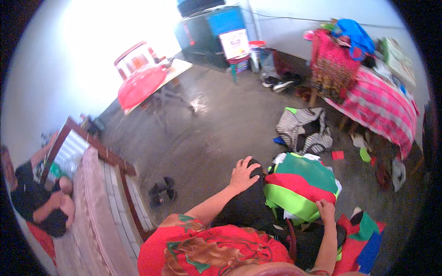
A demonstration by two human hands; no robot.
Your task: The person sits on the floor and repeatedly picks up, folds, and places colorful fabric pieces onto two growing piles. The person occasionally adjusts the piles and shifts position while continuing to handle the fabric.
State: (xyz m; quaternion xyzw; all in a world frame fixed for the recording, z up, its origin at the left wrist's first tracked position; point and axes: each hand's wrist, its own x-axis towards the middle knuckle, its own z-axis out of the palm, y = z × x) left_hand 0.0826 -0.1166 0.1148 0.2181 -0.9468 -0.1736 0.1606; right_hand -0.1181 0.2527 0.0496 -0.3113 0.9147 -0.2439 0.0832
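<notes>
— Head view, what's each grip doing?
— I see the right hand (326, 210) pinching the green-and-red folded cloth (301, 184); the left hand (244, 174) lies open, flat on black fabric (248, 207), steadying the lap pile above the floor (207, 133).

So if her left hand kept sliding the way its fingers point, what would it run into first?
Probably the folded green and red cloth. The left hand lies flat on a black garment, fingers pointing up and right toward that cloth, though depth is hard to judge.
</notes>
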